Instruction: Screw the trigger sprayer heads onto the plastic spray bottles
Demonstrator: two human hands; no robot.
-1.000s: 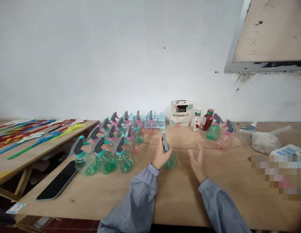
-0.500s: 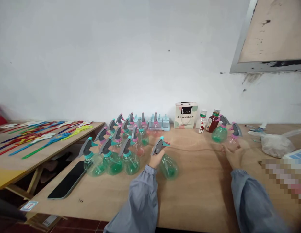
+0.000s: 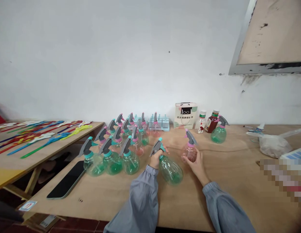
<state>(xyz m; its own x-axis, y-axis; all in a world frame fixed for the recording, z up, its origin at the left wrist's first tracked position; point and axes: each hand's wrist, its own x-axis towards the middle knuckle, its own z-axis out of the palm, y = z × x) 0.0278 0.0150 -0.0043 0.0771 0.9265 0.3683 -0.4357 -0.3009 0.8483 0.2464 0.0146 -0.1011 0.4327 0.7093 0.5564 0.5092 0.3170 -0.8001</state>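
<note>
My left hand (image 3: 155,158) is closed round the neck of a green spray bottle (image 3: 170,169) with a grey trigger head, tilted over the wooden table (image 3: 189,200). My right hand (image 3: 195,163) grips the round body of a pink spray bottle (image 3: 189,151), upright, just right of the green one. A cluster of several green and pink spray bottles (image 3: 116,152) stands in rows to the left of my left hand.
A black phone (image 3: 66,180) lies at the table's left edge. At the back stand a small box (image 3: 185,115), two drink bottles (image 3: 208,121) and a lone green spray bottle (image 3: 219,131). A plastic bag (image 3: 272,145) lies far right. Colourful strips (image 3: 38,134) cover the side table.
My right hand fetched the pink spray bottle from the right back of the table and brought it in beside the green one. My left hand tilted the green bottle and drew it nearer.
</note>
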